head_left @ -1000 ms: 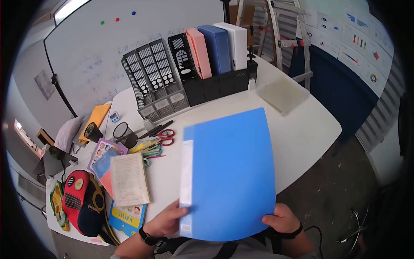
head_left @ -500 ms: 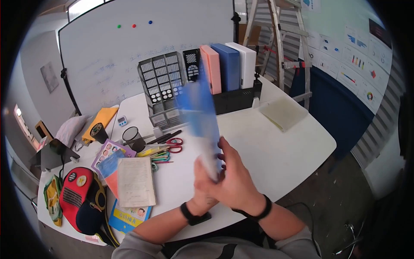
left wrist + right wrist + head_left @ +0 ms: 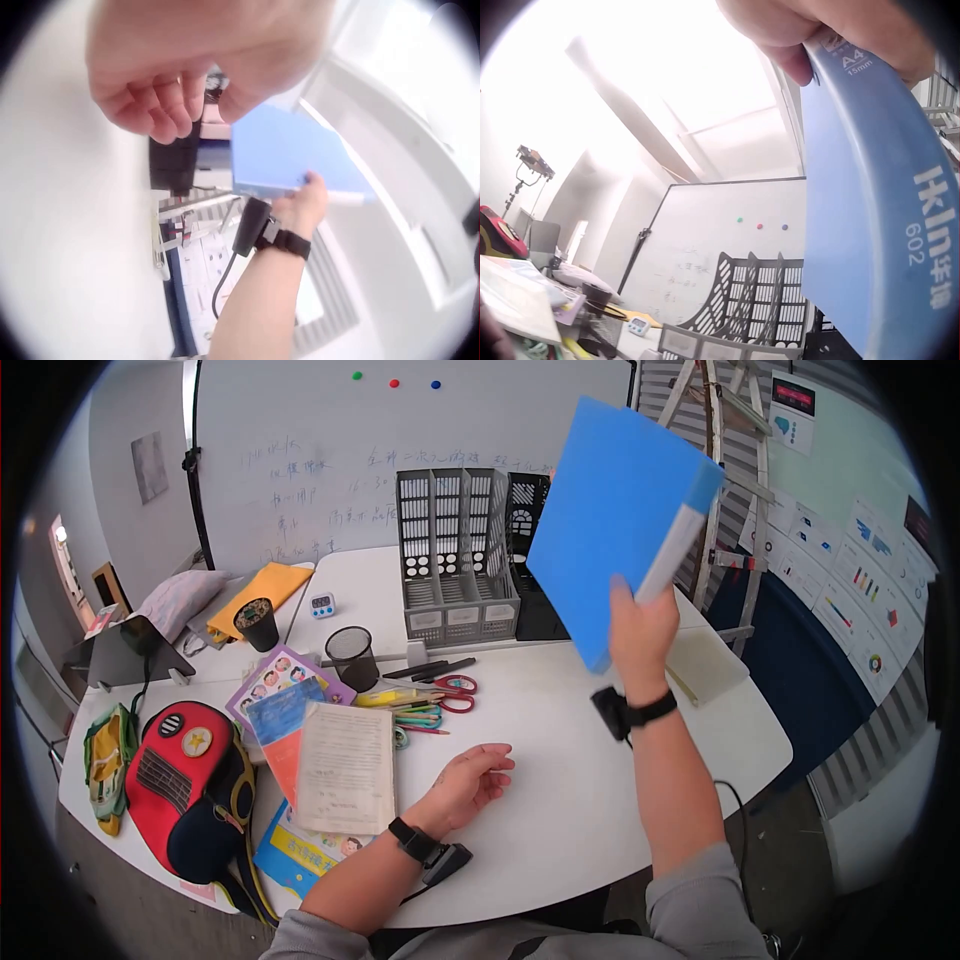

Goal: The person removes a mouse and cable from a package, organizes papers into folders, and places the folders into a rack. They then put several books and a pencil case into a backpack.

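The right hand (image 3: 640,630) grips a blue folder (image 3: 615,520) raised above the grey file rack (image 3: 455,555); the left hand (image 3: 470,780) rests relaxed, holding nothing, on the white surface (image 3: 560,760) before that rack, whiteboard (image 3: 300,450) behind. Only the right-wrist view shows the folder's spine lettering.

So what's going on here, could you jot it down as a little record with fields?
right hand: right hand grips the blue folder by its lower corner, raised above the table
left hand: left hand rests on the white table, fingers loosely curled, holding nothing
behind the folder: grey file rack
left of the resting hand: open booklet, red backpack
near the rack: scissors, mesh pen cup
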Demonstrator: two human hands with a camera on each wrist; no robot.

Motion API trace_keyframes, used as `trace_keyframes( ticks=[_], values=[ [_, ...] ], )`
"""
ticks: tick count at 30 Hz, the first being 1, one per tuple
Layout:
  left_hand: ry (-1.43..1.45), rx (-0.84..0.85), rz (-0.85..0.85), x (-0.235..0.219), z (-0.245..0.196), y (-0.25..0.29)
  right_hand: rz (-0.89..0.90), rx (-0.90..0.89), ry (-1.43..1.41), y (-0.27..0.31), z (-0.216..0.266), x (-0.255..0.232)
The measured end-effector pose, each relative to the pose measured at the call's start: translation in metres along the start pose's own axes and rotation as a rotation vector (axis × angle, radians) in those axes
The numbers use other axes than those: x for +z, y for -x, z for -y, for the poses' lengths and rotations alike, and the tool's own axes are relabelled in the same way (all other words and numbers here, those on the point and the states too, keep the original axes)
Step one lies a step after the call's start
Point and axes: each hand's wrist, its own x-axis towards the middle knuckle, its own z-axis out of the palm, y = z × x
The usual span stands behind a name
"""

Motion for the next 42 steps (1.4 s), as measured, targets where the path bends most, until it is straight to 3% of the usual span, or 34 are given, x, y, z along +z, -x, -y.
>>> trace_keyframes(
  ticks=[2, 5, 12, 18, 31, 36, 38, 39, 41, 42],
  values=[
    [0.177, -0.112, 0.149, -0.012, 0.002, -0.007, 0.000, 0.007, 0.046, -0.022, -0.010, 0.026],
    [0.175, -0.144, 0.232, -0.010, 0.003, -0.013, 0.024, 0.021, 0.107, -0.047, -0.024, 0.059],
    [0.179, -0.195, 0.252, -0.012, 0.009, -0.020, 0.009, 0.050, 0.198, -0.083, -0.065, 0.127],
    [0.134, -0.213, 0.197, -0.008, 0.011, -0.019, 0.041, 0.093, 0.215, -0.075, -0.107, 0.168],
    [0.124, -0.220, 0.208, -0.008, 0.011, -0.017, 0.068, 0.170, 0.124, -0.058, -0.148, 0.181],
    [0.132, -0.213, 0.211, -0.008, 0.011, -0.016, -0.028, 0.154, 0.153, -0.073, -0.119, 0.171],
    [0.120, -0.215, 0.207, -0.008, 0.013, -0.016, -0.182, -0.091, 0.153, -0.091, -0.088, 0.160],
    [0.124, -0.217, 0.210, -0.007, 0.012, -0.015, -0.179, -0.093, 0.157, -0.096, -0.067, 0.155],
    [0.104, -0.217, 0.194, -0.006, 0.009, -0.014, -0.224, -0.117, -0.205, -0.100, -0.028, 0.153],
    [0.100, -0.218, 0.200, -0.006, 0.010, -0.014, -0.229, -0.120, -0.202, -0.100, -0.025, 0.156]
  ],
)
